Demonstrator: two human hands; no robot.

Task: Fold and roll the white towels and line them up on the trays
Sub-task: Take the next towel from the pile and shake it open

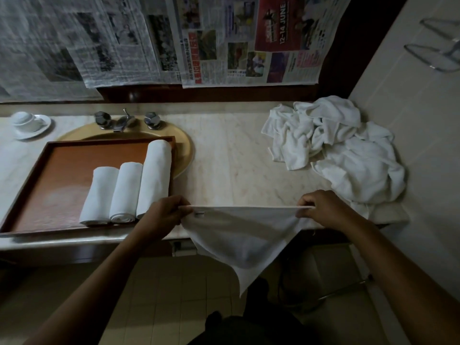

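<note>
At lower centre, a white towel (pixel 239 235) hangs over the front edge of the marble counter (pixel 224 170), its top corners pinched by the left hand (pixel 161 215) and right hand (pixel 321 207). At left, three rolled towels (pixel 127 192) lie on a wooden tray (pixel 62 175). At upper right sits a crumpled towel pile (pixel 336 145). Newspapers (pixel 224 38) cover, perhaps, a mirror.

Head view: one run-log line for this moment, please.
left hand: pinches white towel top edge | right hand: pinches same edge | wooden tray: three rolled towels | towel pile: crumpled, countertop right
</note>
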